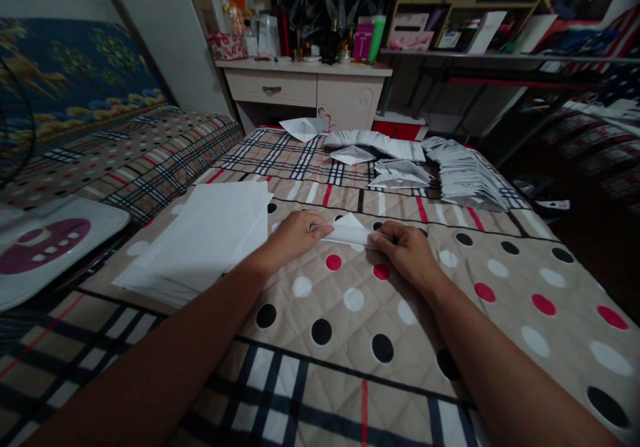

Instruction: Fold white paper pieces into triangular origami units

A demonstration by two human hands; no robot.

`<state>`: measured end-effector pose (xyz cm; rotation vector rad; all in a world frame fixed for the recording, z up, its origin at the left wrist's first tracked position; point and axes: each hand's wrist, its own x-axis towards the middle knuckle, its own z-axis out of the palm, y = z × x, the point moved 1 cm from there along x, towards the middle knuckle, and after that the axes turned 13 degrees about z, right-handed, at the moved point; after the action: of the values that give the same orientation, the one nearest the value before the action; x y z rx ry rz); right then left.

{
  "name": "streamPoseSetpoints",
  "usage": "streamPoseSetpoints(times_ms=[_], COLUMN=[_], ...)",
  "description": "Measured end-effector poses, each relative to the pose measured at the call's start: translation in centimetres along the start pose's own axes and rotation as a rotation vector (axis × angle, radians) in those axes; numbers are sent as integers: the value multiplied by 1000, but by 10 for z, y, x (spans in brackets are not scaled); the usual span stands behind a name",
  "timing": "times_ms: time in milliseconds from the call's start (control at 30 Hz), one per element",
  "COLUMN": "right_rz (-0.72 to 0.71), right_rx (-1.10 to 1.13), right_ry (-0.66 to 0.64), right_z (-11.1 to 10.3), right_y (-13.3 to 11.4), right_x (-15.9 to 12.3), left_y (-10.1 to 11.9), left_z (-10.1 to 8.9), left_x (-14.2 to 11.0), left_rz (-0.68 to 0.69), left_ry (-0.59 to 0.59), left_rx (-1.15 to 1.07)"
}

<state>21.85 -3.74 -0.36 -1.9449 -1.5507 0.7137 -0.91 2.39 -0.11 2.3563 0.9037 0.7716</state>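
Between my two hands is a white sheet of folded paper (350,231), with a pointed top and a straight band along its lower edge. My left hand (299,233) pinches its left end between thumb and fingers. At the right end, my right hand (406,248) grips the other corner, fingers curled. The paper is at the bedspread's surface, over the dotted part. To the left of my left hand lies a stack of flat white paper (215,223), its sheets slightly fanned.
Beyond my hands lie folded paper pieces (400,175), a long row of them (375,143) and a fanned pile (470,175). A single folded piece (303,128) sits at the far edge. A white-and-purple folding table (65,240) stands left. A dresser (305,90) stands behind the bed.
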Motion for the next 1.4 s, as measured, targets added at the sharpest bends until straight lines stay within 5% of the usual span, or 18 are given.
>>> streamPoseSetpoints(times_ms=[200,500,1400], right_rz=[97,176,149], right_rx=[123,6,-245], right_ry=[-79,-49,82], right_z=[-2,-6,-9], right_y=[2,4,-4], right_x=[3,9,10], left_y=[1,4,-18], left_z=[-2,-2,-7], left_x=[1,4,4], left_rz=[-13,-89,-180], left_ry=[-33,-23,32], left_rx=[23,60,80])
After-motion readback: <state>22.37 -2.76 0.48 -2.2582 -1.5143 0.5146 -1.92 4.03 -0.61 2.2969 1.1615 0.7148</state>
